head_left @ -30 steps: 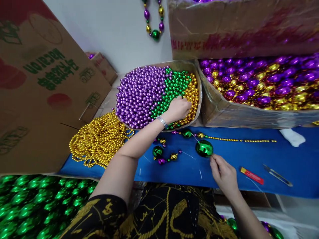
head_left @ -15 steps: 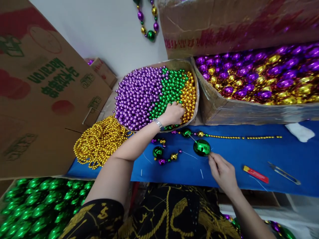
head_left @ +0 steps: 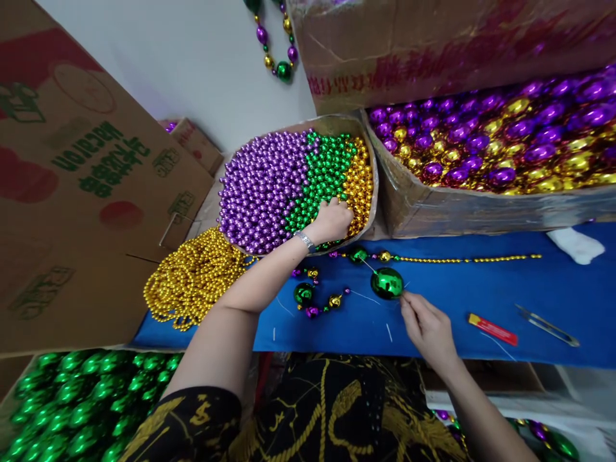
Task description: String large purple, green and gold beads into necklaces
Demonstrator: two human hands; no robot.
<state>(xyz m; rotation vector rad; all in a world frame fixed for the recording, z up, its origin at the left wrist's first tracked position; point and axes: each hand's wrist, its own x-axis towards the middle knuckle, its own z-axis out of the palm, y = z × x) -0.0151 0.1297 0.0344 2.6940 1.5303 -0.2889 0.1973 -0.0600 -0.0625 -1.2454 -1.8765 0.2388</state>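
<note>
My left hand (head_left: 332, 219), with a metal bracelet on its wrist, reaches into a box (head_left: 375, 205) of small beads. Its fingers curl down where the green beads (head_left: 330, 170) meet the gold beads (head_left: 360, 176); the fingertips are hidden. Purple beads (head_left: 264, 192) fill the box's left side. Over the blue cloth, my right hand (head_left: 426, 324) pinches the bead string at the right end of a large shiny green bead (head_left: 387, 283). A white thread runs from that bead to a smaller green bead (head_left: 359, 255), beside a thin gold bead strand (head_left: 447, 259).
A short beaded piece (head_left: 304, 294) lies between my arms. On the right are a red and yellow packet (head_left: 493, 330), thread snips (head_left: 548, 326) and a white cloth (head_left: 575, 245). Gold bead strands (head_left: 192, 276) pile at left. Boxes hold purple and gold beads (head_left: 500, 147) and green beads (head_left: 81, 398).
The view has shifted slightly. Both hands keep almost the same places, the left in the bead box and the right at the large green bead.
</note>
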